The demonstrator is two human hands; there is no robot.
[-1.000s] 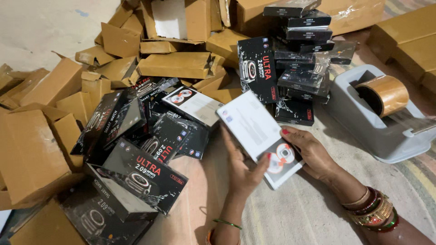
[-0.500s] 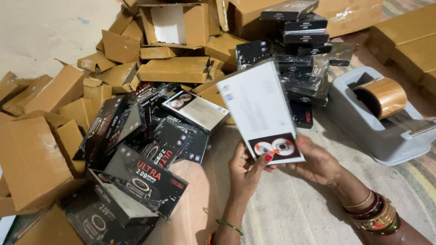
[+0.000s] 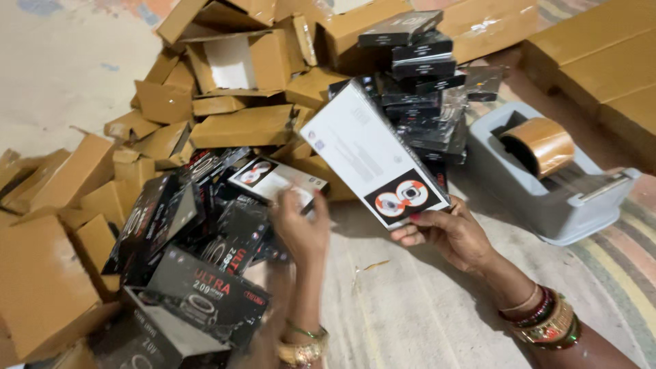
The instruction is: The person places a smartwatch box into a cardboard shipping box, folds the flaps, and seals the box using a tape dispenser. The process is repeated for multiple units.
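My right hand [image 3: 447,232] holds a flat white product box [image 3: 372,154] by its lower edge, tilted up, with a black panel showing two round watch pictures. My left hand [image 3: 301,229] has let go of it and reaches left onto another white box [image 3: 273,179] lying on the pile of black product boxes [image 3: 198,273]. The left hand is blurred, its fingers over that box; I cannot tell if it grips it.
Small brown cardboard cartons [image 3: 239,126] lie heaped at left and back. A stack of black boxes [image 3: 417,61] stands behind the held box. A grey tape dispenser [image 3: 547,181] with brown tape sits at right. Bigger cartons [image 3: 594,41] fill the back right.
My left hand has left the white box and moved down-left to the pile. My right hand now holds the box alone, raised and tilted more to the right.
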